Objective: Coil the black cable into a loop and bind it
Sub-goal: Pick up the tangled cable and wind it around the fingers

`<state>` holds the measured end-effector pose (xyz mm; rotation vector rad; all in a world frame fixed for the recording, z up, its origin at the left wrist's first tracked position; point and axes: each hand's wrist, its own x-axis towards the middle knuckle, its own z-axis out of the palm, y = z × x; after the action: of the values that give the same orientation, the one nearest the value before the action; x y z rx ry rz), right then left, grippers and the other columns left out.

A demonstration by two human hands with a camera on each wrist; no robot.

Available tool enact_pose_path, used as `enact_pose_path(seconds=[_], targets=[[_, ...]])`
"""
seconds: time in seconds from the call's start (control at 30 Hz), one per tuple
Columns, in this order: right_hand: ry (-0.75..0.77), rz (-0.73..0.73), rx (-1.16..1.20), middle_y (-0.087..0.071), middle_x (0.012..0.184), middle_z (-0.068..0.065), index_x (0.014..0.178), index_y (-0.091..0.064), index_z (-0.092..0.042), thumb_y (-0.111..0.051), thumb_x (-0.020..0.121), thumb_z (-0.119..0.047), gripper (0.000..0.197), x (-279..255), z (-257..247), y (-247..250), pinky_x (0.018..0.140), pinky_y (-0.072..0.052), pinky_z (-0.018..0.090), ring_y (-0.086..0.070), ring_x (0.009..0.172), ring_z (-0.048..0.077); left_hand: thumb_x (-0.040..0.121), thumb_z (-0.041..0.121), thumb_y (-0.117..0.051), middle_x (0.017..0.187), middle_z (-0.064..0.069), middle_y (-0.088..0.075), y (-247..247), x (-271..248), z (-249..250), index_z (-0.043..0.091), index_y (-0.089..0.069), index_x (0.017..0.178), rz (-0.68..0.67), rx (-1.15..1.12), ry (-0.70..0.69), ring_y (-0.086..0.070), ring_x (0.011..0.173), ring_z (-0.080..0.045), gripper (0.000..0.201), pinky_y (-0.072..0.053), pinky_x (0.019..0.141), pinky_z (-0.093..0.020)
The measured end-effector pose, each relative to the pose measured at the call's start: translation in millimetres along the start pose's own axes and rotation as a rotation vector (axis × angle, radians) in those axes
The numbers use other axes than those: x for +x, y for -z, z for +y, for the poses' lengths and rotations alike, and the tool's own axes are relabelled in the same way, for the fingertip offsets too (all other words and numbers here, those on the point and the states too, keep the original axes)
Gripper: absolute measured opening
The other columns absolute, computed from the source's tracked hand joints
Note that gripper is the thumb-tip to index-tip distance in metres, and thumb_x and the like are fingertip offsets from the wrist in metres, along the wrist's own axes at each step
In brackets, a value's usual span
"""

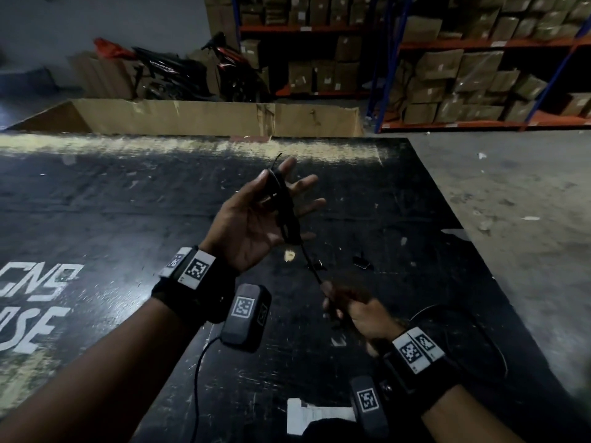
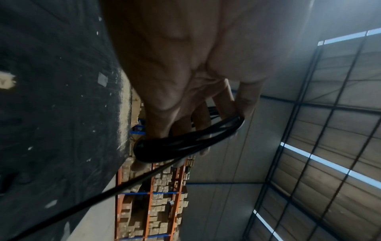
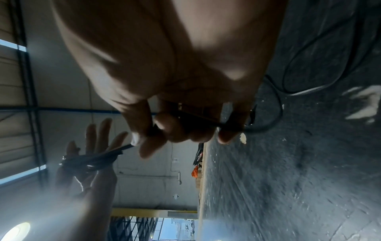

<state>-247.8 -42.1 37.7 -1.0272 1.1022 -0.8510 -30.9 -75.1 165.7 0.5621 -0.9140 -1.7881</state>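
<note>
left hand [image 1: 249, 222] is carrying black cable [image 1: 289, 219] coils, fingers [image 1: 307, 182] spread straight | right hand [image 1: 358, 310] is pinching the taut strand | left wrist view alone is resolving several separate turns

Scuffed table [image 1: 128, 203] under black cable [image 3: 281, 107]

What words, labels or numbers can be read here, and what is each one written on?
"CNS": white paint on the black work surface, cut off at the picture's left edge.
"SE": the painted line below, its earlier letters unclear.
Motorbike lettering: blurred, unreadable.
Box labels on the shelves: too small.
Wrist tags: square code patterns, no words.
</note>
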Motion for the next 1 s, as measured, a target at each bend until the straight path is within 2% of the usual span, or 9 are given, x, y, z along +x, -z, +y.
enact_pose_path(seconds=[0.13, 0.27, 0.37, 0.5, 0.57, 0.73, 0.83, 0.9, 1.0], targets=[[0.043, -0.132, 0.221, -0.058, 0.055, 0.003, 0.072, -0.074, -0.016, -0.073, 0.08, -0.038, 0.024, 6, 1, 7, 0.046, -0.041, 0.024, -0.052, 0.045, 0.015, 0.103, 0.043, -0.04, 0.159, -0.012, -0.049, 1, -4, 4, 0.031, -0.056, 0.144, -0.069, -0.082, -0.021, -0.046, 0.146, -0.043, 0.046, -0.028, 0.108, -0.081], [0.092, -0.255, 0.023, -0.041, 0.05, 0.001, 0.072, -0.064, -0.01, -0.057, 0.093, -0.031, 0.03, 13, -5, 10, 0.038, -0.03, 0.015, -0.035, 0.037, 0.007, 0.104, 0.042, -0.038, 0.159, -0.014, -0.049, -2, -13, 7, 0.029, -0.058, 0.143, -0.162, -0.11, 0.012, -0.043, 0.146, -0.046, 0.045, -0.026, 0.108, -0.082], [0.193, -0.257, -0.221, -0.047, 0.048, -0.008, 0.073, -0.065, -0.011, -0.054, 0.1, -0.023, 0.032, 19, -7, 13, 0.046, -0.034, 0.016, -0.042, 0.043, 0.005, 0.104, 0.041, -0.041, 0.158, -0.015, -0.049, -6, -22, 3, 0.027, -0.059, 0.142, -0.273, -0.109, 0.11, -0.041, 0.147, -0.049, 0.044, -0.025, 0.112, -0.08], [0.293, -0.246, -0.521, -0.063, 0.068, 0.014, 0.079, -0.069, -0.008, -0.065, 0.087, -0.052, 0.045, 38, -30, 25, 0.061, -0.048, 0.037, -0.057, 0.061, 0.025, 0.099, 0.041, -0.054, 0.152, -0.012, -0.058, -3, -38, -16, 0.026, -0.064, 0.138, -0.345, -0.008, 0.347, -0.043, 0.147, -0.044, 0.043, -0.022, 0.116, -0.075], [0.339, -0.202, -0.69, -0.071, 0.075, 0.013, 0.078, -0.071, -0.009, -0.072, 0.079, -0.056, 0.047, 43, -51, 33, 0.07, -0.052, 0.042, -0.064, 0.07, 0.027, 0.098, 0.038, -0.056, 0.152, -0.013, -0.058, 0, -45, -29, 0.02, -0.064, 0.139, -0.315, 0.135, 0.445, -0.045, 0.146, -0.043, 0.045, -0.02, 0.117, -0.072], [0.404, -0.179, -1.0, -0.075, 0.071, 0.002, 0.071, -0.073, -0.013, -0.081, 0.076, -0.047, 0.035, 38, -99, 27, 0.066, -0.058, 0.04, -0.071, 0.07, 0.016, 0.104, 0.024, -0.048, 0.145, -0.012, -0.064, 5, -51, -56, -0.023, -0.05, 0.132, -0.15, 0.405, 0.529, -0.06, 0.135, -0.035, 0.055, -0.04, 0.098, -0.05], [0.402, -0.163, -1.006, -0.074, 0.067, -0.001, 0.069, -0.075, -0.014, -0.082, 0.075, -0.046, 0.033, 27, -114, 16, 0.06, -0.05, 0.025, -0.067, 0.064, 0.007, 0.109, 0.017, -0.045, 0.142, -0.01, -0.067, 4, -50, -67, -0.023, -0.058, 0.106, -0.124, 0.422, 0.526, -0.066, 0.128, -0.026, 0.042, -0.053, 0.079, -0.029], [0.397, -0.144, -0.995, -0.072, 0.064, -0.003, 0.068, -0.076, -0.016, -0.081, 0.076, -0.047, 0.033, 15, -119, 9, 0.056, -0.046, 0.021, -0.062, 0.058, 0.002, 0.108, 0.017, -0.044, 0.136, -0.005, -0.071, 8, -48, -72, -0.026, -0.055, 0.124, -0.046, 0.446, 0.515, -0.069, 0.124, -0.021, 0.047, -0.056, 0.074, -0.023], [0.444, -0.098, -0.966, -0.072, 0.066, -0.007, 0.073, -0.079, -0.018, -0.079, 0.082, -0.04, 0.024, -1, -115, 1, 0.056, -0.042, 0.018, -0.059, 0.057, -0.002, 0.107, 0.028, -0.046, 0.14, -0.004, -0.069, 19, -46, -73, 0.001, -0.06, 0.141, 0.07, 0.483, 0.475, -0.063, 0.131, -0.03, 0.046, -0.058, 0.084, -0.032]])
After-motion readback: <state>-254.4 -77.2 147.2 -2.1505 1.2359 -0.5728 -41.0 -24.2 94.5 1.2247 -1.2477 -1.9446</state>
